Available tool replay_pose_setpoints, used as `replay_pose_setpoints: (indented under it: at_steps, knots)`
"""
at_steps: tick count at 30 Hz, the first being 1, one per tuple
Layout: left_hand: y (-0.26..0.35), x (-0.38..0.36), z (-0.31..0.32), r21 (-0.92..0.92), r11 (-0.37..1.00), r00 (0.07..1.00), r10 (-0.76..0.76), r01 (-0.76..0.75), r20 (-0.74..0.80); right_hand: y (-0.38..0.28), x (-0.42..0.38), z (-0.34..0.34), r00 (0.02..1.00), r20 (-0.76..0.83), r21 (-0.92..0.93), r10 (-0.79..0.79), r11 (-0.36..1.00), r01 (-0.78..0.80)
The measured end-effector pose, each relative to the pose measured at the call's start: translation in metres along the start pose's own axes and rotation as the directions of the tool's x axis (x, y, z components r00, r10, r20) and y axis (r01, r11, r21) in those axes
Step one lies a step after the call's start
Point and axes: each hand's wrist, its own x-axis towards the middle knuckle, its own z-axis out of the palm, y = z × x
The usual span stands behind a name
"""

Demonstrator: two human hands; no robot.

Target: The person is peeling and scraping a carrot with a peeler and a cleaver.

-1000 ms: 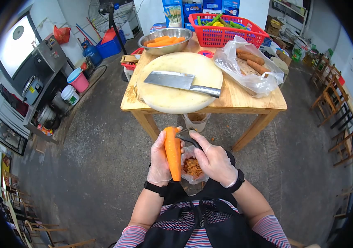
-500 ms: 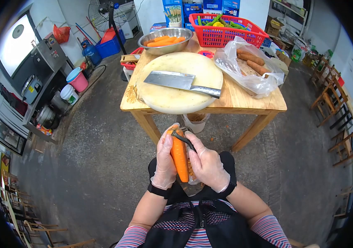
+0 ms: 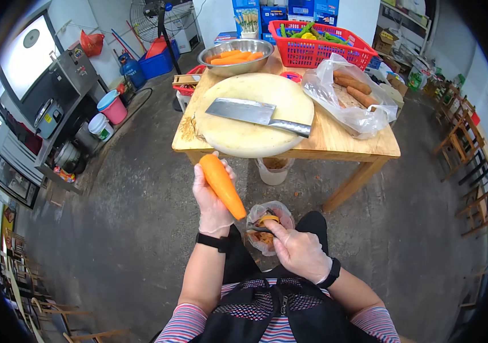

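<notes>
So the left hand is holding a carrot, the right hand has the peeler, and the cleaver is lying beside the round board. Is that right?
Not quite: the cleaver is lying on top of the round board, not beside it, as the head view shows. The left hand is holding a carrot, and the right hand has the peeler.

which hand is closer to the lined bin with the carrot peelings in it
Right. The right hand is at the lined bin's near edge, its peeler over the opening; the left hand holds a carrot off to the bin's left.
</notes>
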Motion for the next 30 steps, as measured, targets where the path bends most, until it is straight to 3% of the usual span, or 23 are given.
replay_pose_setpoints:
  at_steps: [2, 3, 6, 7, 9, 11, 16, 18, 19, 21, 22, 24, 26, 30]
  knots:
    - [0.005, 0.009, -0.005, -0.367, 0.925, 0.994, -0.108, 0.098, -0.007, 0.006, -0.002, 0.001, 1.0, -0.004, -0.009, 0.019, 1.0, -0.019]
    - [0.009, 0.012, -0.007, -0.445, 0.885, 0.99, -0.14, 0.133, 0.017, 0.01, -0.001, 0.002, 0.999, -0.012, -0.02, 0.039, 0.999, -0.039]
    - [0.012, 0.015, -0.007, -0.543, 0.811, 0.971, -0.234, 0.219, 0.043, 0.037, 0.007, 0.024, 0.991, -0.089, 0.064, 0.099, 0.993, -0.094]
    - [0.012, 0.015, -0.009, -0.542, 0.812, 0.972, -0.233, 0.216, 0.039, 0.044, 0.011, 0.028, 0.977, 0.027, 0.111, 0.213, 0.97, -0.214]
    - [0.009, 0.015, -0.014, -0.675, 0.664, 0.917, -0.396, 0.322, 0.048, 0.078, 0.01, 0.06, 0.979, 0.038, 0.187, 0.202, 0.961, -0.206]
    - [0.008, 0.015, -0.016, -0.676, 0.673, 0.899, -0.436, 0.299, -0.036, 0.087, 0.008, 0.075, 0.982, 0.03, 0.32, 0.185, 0.929, -0.185]
    - [0.0, 0.011, -0.032, -0.631, 0.727, 0.797, -0.537, 0.271, -0.275, 0.047, 0.02, 0.039, 0.98, -0.043, 0.346, 0.194, 0.923, -0.167]
    - [-0.002, 0.01, -0.031, -0.608, 0.744, 0.765, -0.553, 0.277, -0.329, 0.036, 0.025, 0.028, 0.961, -0.275, 0.345, 0.015, 0.935, 0.084]
    - [-0.003, 0.009, -0.029, -0.584, 0.761, 0.728, -0.566, 0.282, -0.387, 0.028, 0.028, 0.021, 0.961, -0.275, 0.344, 0.015, 0.935, 0.084]
    - [-0.007, 0.002, -0.021, -0.519, 0.812, 0.745, -0.515, 0.266, -0.423, 0.013, 0.033, 0.006, 0.906, -0.377, 0.212, -0.194, 0.934, 0.288]
    - [-0.007, 0.0, -0.018, -0.448, 0.859, 0.762, -0.458, 0.248, -0.457, 0.009, 0.034, 0.001, 0.906, -0.376, 0.211, -0.193, 0.934, 0.287]
    - [-0.007, 0.004, -0.026, -0.441, 0.848, 0.763, -0.487, 0.296, -0.425, 0.003, 0.037, -0.006, 0.883, -0.301, -0.035, -0.361, 0.929, 0.368]
    - [-0.007, 0.005, -0.032, -0.43, 0.835, 0.763, -0.514, 0.343, -0.391, 0.001, 0.043, -0.005, 0.863, -0.309, -0.078, -0.401, 0.915, 0.397]
    - [-0.002, 0.003, -0.039, -0.236, 0.877, 0.769, -0.481, 0.419, -0.422, -0.001, 0.046, -0.01, 0.861, -0.223, -0.187, -0.457, 0.887, 0.422]
